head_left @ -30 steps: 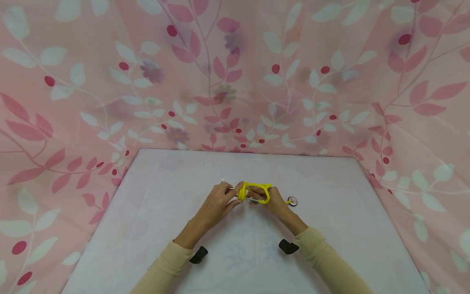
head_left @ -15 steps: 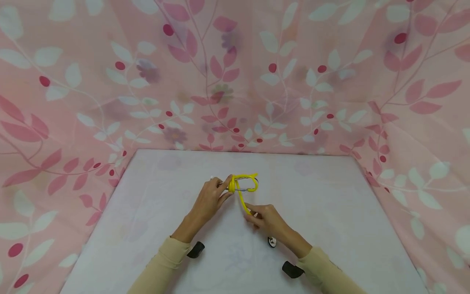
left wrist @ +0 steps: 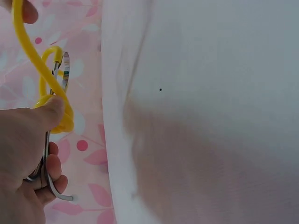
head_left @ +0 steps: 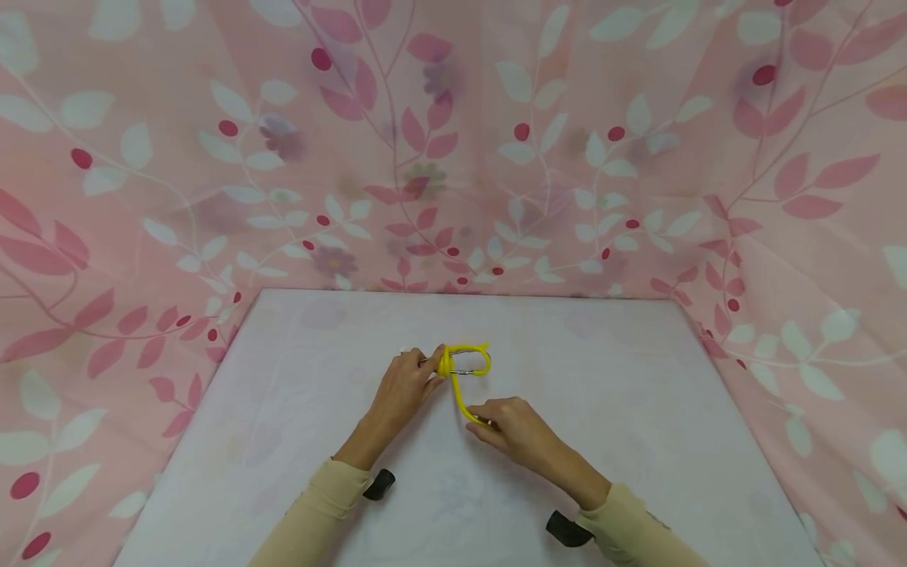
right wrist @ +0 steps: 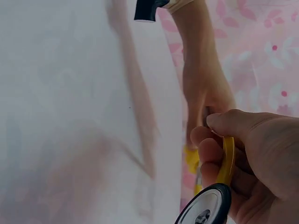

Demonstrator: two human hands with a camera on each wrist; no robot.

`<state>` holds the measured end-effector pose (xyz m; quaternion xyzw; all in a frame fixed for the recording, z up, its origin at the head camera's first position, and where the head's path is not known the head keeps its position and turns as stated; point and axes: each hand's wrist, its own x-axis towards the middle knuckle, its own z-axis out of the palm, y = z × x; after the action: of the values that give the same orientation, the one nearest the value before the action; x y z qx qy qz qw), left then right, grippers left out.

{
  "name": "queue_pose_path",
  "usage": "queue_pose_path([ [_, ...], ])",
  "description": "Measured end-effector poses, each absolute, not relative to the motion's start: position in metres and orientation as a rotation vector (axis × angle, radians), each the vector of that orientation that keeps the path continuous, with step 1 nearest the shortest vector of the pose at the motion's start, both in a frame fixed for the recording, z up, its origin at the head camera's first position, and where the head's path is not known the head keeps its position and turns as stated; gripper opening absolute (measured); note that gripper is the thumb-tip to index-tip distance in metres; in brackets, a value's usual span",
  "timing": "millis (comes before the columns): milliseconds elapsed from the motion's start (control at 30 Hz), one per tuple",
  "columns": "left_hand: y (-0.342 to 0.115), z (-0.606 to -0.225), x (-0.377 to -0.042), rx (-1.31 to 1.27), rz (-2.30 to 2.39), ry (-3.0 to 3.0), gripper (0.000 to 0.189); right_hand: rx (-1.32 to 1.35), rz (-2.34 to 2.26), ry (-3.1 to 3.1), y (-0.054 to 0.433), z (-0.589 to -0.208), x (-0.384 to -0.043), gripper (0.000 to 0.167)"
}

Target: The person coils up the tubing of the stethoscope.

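A stethoscope with yellow tubing (head_left: 457,391) is held between both hands above the table. My left hand (head_left: 402,386) grips its metal ear tubes, the thumb pressing on the yellow coils (left wrist: 65,122) wrapped round them. One bent ear tube (left wrist: 52,185) ends in a pale tip below the fingers in the left wrist view. Beyond that hand, the yellow Y-shaped part (head_left: 487,361) points right. Nearer the body, my right hand (head_left: 523,431) pinches the tubing's free length, which runs taut from the coils. The round chest piece (right wrist: 204,208) hangs beside those fingers in the right wrist view.
A white cloth-covered table (head_left: 319,488) lies under the hands. Pink leaf-patterned fabric (head_left: 439,157) rises behind it and at both sides. Black wrist mounts (head_left: 569,529) stick out from both sleeves.
From behind the metal tubes, my right hand has come down toward the body, drawing the tubing out from the coils. My left hand has shifted slightly left, keeping its grip.
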<state>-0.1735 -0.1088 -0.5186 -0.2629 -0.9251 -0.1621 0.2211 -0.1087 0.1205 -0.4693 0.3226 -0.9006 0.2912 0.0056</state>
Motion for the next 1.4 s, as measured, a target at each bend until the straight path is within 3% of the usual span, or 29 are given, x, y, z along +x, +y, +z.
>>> queue_pose_path([
  [433, -0.096, -0.525, -0.164, -0.768, -0.408, -2.615, 0.054, 1.189, 0.553, -2.745, 0.121, -0.441, -0.119, 0.015],
  [800, -0.091, -0.518, -0.155, -0.949, -0.308, -2.528, 0.057, 1.058, 0.473, -2.594, 0.138, -0.421, -0.168, 0.016],
  [1100, -0.09, -0.498, -0.148, -1.116, -0.339, -2.543, 0.061, 1.059, 0.593, -2.532, 0.154, -0.439, -0.195, 0.018],
  [1400, -0.094, -0.498, -0.146, -1.169, -0.457, -2.471, 0.065, 1.041, 1.008, -2.579, 0.171, -0.469, -0.207, 0.018],
])
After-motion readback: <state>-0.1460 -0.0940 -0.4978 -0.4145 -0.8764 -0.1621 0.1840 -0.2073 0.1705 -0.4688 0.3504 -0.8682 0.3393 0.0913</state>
